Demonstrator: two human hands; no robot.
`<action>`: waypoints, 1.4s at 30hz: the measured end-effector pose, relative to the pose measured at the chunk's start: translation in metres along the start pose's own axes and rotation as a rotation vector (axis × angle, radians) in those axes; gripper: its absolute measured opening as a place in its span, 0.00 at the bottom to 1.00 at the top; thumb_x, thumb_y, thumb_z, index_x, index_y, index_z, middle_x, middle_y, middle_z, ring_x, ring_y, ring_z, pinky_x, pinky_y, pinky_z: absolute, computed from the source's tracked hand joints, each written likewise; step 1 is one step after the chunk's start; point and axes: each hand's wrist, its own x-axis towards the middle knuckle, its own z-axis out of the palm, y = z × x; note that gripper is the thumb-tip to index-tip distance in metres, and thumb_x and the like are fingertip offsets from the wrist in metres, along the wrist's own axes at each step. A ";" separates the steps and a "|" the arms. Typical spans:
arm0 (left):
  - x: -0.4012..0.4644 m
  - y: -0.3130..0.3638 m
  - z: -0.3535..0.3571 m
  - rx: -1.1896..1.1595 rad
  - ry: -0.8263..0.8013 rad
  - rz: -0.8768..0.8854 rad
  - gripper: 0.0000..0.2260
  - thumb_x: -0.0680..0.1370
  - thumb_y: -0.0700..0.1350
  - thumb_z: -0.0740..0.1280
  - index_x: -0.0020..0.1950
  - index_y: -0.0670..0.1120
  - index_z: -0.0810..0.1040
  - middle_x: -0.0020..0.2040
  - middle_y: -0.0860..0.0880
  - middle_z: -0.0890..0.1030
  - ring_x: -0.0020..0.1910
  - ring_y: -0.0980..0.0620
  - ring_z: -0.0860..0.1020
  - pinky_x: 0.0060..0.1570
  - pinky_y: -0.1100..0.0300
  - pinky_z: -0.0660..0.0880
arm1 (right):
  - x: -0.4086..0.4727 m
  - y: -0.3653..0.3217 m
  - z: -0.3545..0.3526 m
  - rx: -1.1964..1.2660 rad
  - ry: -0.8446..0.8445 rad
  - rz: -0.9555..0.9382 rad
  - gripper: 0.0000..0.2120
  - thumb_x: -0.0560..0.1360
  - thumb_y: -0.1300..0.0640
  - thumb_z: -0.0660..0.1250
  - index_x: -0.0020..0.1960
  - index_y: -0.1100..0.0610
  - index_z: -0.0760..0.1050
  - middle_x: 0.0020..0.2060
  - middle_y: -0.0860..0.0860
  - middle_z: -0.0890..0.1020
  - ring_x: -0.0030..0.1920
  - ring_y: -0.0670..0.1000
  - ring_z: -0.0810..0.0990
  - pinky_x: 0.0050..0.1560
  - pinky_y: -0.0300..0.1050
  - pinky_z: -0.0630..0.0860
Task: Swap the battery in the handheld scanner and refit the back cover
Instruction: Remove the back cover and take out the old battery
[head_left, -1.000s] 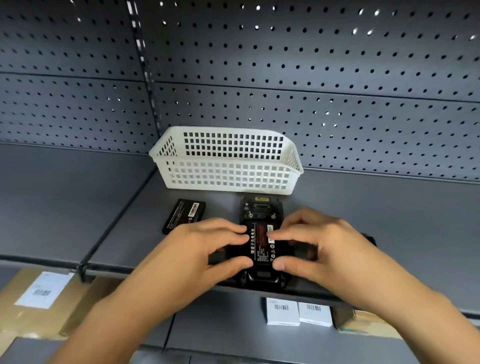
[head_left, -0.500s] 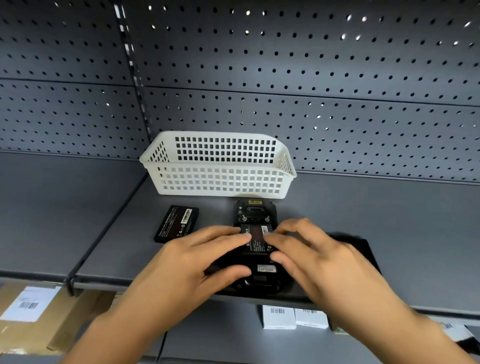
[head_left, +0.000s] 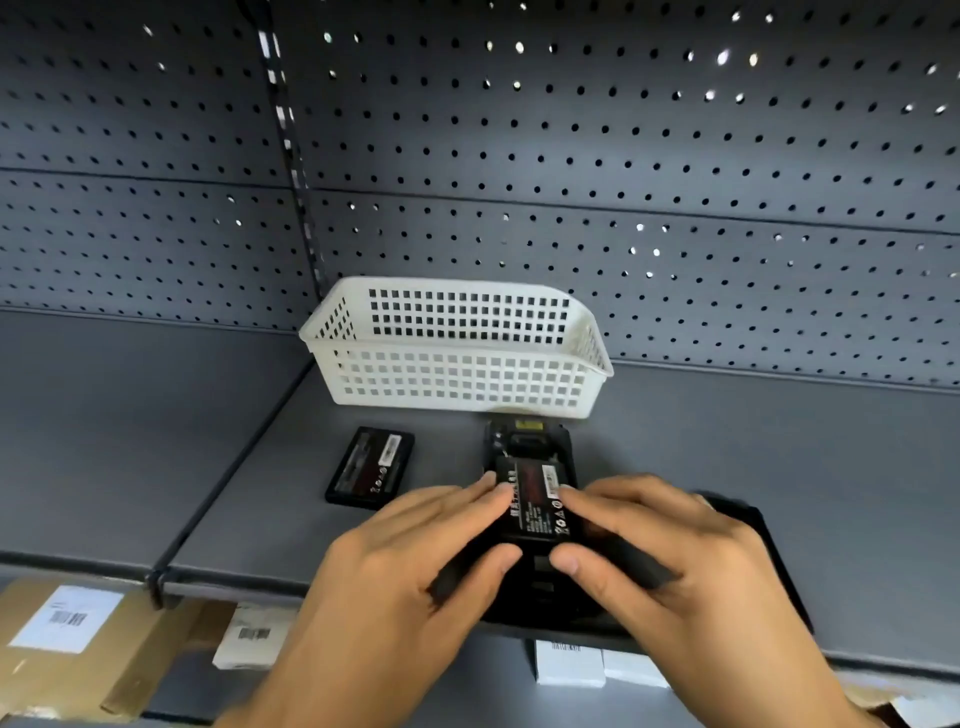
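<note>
The black handheld scanner (head_left: 530, 441) lies face down on the grey shelf (head_left: 779, 467) with its back open. A black battery (head_left: 535, 499) with a red and white label sits over the compartment. My left hand (head_left: 405, 561) grips its left edge and near end between fingers and thumb. My right hand (head_left: 675, 561) grips its right edge the same way. A second black battery (head_left: 371, 467) lies loose on the shelf to the left. A flat black piece, probably the back cover (head_left: 753, 525), lies under and behind my right hand, mostly hidden.
A white perforated plastic basket (head_left: 457, 384) stands just behind the scanner against the pegboard wall. The shelf's front edge runs right below my hands. On the lower shelf lie a cardboard parcel (head_left: 67, 634) and small white boxes (head_left: 569, 667).
The view has shifted closer. My thumbs have moved to the battery's near end, and the battery now looks slightly raised over the compartment. The loose battery and basket stay put.
</note>
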 end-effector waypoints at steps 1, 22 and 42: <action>0.006 0.004 -0.004 0.029 0.036 0.044 0.17 0.74 0.51 0.69 0.61 0.48 0.83 0.60 0.53 0.83 0.60 0.59 0.80 0.59 0.62 0.76 | 0.006 -0.004 -0.004 0.027 0.025 -0.007 0.17 0.69 0.39 0.67 0.56 0.41 0.81 0.48 0.35 0.81 0.45 0.38 0.80 0.48 0.30 0.73; 0.183 -0.055 -0.023 0.287 -0.493 -0.441 0.12 0.75 0.44 0.65 0.33 0.42 0.78 0.29 0.47 0.69 0.26 0.51 0.64 0.24 0.65 0.61 | 0.199 0.020 0.028 0.132 -0.551 0.355 0.12 0.75 0.49 0.69 0.43 0.57 0.82 0.20 0.43 0.77 0.21 0.40 0.74 0.24 0.32 0.68; 0.127 -0.023 -0.077 0.184 -0.049 -0.131 0.11 0.78 0.53 0.66 0.60 0.56 0.81 0.51 0.66 0.79 0.49 0.69 0.77 0.45 0.80 0.66 | 0.166 -0.026 0.010 0.219 -0.167 0.093 0.09 0.75 0.54 0.65 0.52 0.45 0.81 0.38 0.41 0.84 0.29 0.46 0.78 0.33 0.40 0.76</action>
